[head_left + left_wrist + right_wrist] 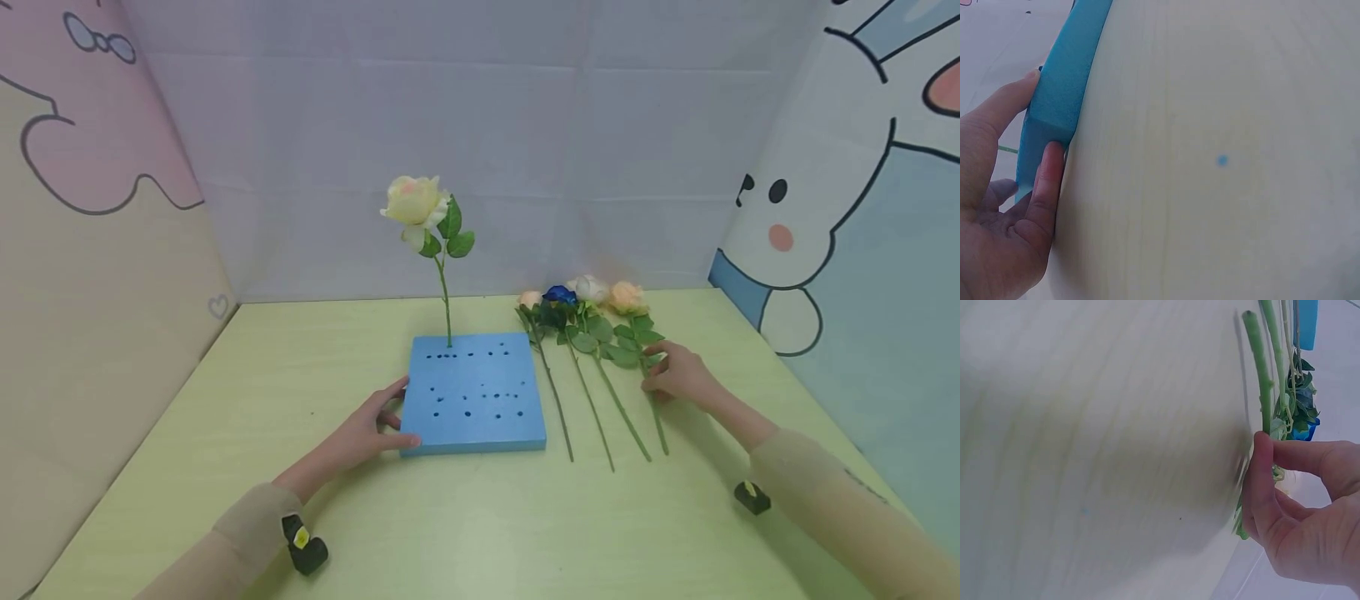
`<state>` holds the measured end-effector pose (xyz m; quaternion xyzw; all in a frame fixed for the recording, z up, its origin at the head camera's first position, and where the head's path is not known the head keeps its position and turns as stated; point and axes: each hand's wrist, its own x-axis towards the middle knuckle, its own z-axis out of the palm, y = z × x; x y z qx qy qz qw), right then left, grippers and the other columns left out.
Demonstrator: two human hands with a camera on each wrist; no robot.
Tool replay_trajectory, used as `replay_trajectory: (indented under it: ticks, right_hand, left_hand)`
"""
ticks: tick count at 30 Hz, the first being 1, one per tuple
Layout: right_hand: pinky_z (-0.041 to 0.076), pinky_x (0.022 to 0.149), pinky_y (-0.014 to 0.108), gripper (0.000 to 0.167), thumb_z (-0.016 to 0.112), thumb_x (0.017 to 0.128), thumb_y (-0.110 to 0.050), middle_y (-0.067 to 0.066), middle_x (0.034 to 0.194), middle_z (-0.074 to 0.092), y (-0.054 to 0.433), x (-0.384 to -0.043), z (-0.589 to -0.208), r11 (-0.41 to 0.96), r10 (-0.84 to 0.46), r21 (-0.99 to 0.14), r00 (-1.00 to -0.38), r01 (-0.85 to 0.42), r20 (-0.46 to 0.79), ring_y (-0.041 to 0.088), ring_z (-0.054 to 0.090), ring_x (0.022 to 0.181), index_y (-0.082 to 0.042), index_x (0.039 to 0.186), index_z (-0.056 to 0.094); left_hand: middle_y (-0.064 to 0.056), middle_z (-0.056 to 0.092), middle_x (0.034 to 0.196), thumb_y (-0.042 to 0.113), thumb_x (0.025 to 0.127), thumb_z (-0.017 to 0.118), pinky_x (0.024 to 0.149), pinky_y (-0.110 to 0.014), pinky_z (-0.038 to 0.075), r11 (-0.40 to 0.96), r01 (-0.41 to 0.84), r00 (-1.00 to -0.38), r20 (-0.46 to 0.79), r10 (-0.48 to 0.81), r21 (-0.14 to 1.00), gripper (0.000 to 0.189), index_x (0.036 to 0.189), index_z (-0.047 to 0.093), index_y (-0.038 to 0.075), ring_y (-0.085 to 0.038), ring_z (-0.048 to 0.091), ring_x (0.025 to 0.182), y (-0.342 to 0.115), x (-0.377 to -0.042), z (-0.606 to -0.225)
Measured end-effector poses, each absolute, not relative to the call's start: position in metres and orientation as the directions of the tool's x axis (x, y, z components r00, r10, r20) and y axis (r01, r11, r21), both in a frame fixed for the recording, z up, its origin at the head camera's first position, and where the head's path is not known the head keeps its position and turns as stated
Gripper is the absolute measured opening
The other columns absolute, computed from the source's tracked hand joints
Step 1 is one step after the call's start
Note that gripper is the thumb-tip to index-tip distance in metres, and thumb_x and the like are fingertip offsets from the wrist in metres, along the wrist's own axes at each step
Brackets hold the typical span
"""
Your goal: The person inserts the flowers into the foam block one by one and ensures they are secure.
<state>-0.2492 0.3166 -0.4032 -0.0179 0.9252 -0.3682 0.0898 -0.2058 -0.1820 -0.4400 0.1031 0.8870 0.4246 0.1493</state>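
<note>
A blue foam block point(480, 432) with rows of small holes lies flat on the table. My left hand point(367, 429) grips its near left corner, thumb at the front and fingers along the left side; the left wrist view shows the fingers against the block's edge point(1063, 87). One cream rose point(414, 202) stands upright in a hole at the back. To the right, my right hand point(682, 375) pinches the green stem point(1260, 369) of the peach rose point(627, 298) between thumb and fingers. That rose still lies at the table.
Left of the peach rose lie a white rose point(590, 289), a blue rose point(559, 294) and a small pale pink rose point(530, 298), stems towards me. A pale wall cloth point(315, 167) closes the table's back; printed panels stand at both sides.
</note>
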Motion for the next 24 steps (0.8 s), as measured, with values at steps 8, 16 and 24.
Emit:
replay_trajectory:
  ticks: [8,16,24]
  right_hand:
    - [0.060,0.065,0.036,0.067,0.069,0.086,-0.001,0.025,0.101,0.062,0.317,-0.247,-0.396,0.674,-0.094,-0.735,-0.979,0.072,-0.181,0.015,0.067,0.069,0.013,0.142,0.035]
    - [0.060,0.066,0.037,0.067,0.065,0.088,0.001,0.026,0.104,0.060,0.318,-0.249,-0.387,0.639,-0.079,-0.766,-0.985,0.066,-0.150,0.017,0.069,0.073,0.012,0.145,0.031]
    - [0.060,0.067,0.039,0.065,0.062,0.092,-0.002,0.034,0.116,0.055,0.314,-0.257,-0.376,0.661,-0.073,-0.750,-0.993,0.019,-0.090,0.020,0.071,0.073,0.009,0.148,0.030]
  left_hand:
    - [-0.009,0.032,0.159,0.039,0.078,0.083,0.083,-0.031,0.045,0.611,0.060,-0.934,-0.172,0.314,0.790,0.104,0.159,0.019,0.022,-0.020,0.056,0.107,-0.182,-0.206,-0.441]
    - [-0.009,0.032,0.159,0.040,0.078,0.083,0.083,-0.031,0.044,0.614,0.060,-0.934,-0.173,0.313,0.787,0.104,0.159,0.019,0.022,-0.020,0.056,0.107,-0.182,-0.206,-0.441]
    - [-0.009,0.033,0.159,0.038,0.078,0.083,0.081,-0.031,0.044,0.615,0.063,-0.935,-0.170,0.312,0.786,0.104,0.159,0.019,0.021,-0.020,0.056,0.105,-0.182,-0.206,-0.440]
